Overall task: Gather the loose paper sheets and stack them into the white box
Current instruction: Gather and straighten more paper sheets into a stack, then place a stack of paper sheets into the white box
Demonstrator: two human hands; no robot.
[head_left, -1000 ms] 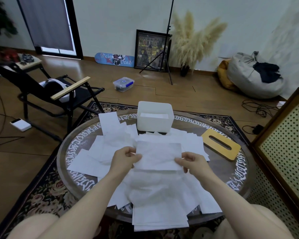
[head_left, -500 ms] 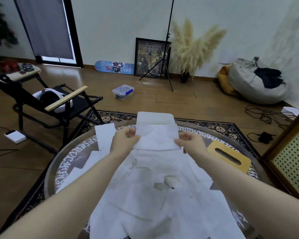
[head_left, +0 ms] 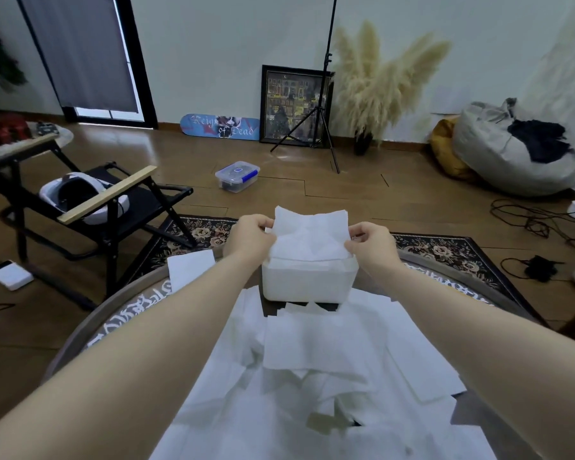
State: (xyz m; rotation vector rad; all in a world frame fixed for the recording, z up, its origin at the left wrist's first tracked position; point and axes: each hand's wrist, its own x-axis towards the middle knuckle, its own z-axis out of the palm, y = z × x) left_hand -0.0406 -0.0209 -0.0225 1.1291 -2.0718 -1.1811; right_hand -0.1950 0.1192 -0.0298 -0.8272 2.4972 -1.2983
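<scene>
Paper sheet (head_left: 311,234) hovers at frame centre over the white box (head_left: 309,280), pinched at both side edges by the fingers of the left hand (head_left: 251,239) and right hand (head_left: 370,242), and next it likely needs lowering flat inside while loose sheets (head_left: 312,376) wait on the bench (head_left: 80,333).

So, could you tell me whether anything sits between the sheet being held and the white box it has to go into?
Nothing visible does. The left hand and right hand hold the sheet directly over the white box, whose top is open.
</scene>
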